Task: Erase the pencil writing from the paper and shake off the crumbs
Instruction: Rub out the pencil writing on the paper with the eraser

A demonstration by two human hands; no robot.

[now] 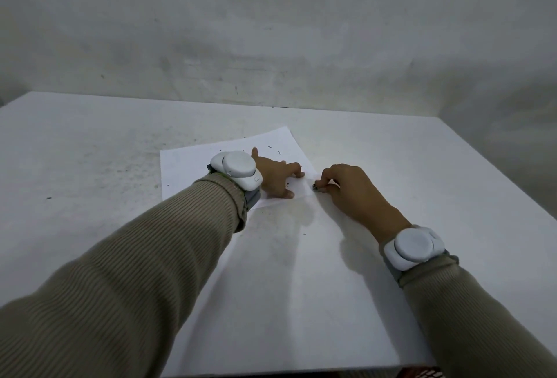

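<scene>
A white sheet of paper (193, 166) lies on the white table (90, 142), turned at a slight angle. My left hand (275, 177) presses flat on the sheet with spread fingers. Dark eraser crumbs (278, 152) are scattered on the paper beyond and beside that hand. My right hand (349, 189) pinches a small dark eraser (316, 188) at the paper's right edge, the eraser touching the surface. Any pencil writing is too faint to make out. Both wrists carry white round devices.
A grey wall (271, 31) rises right behind the table's far edge. The table's near edge (301, 370) runs across the bottom. A few dark specks (48, 197) lie on the tabletop left of the paper.
</scene>
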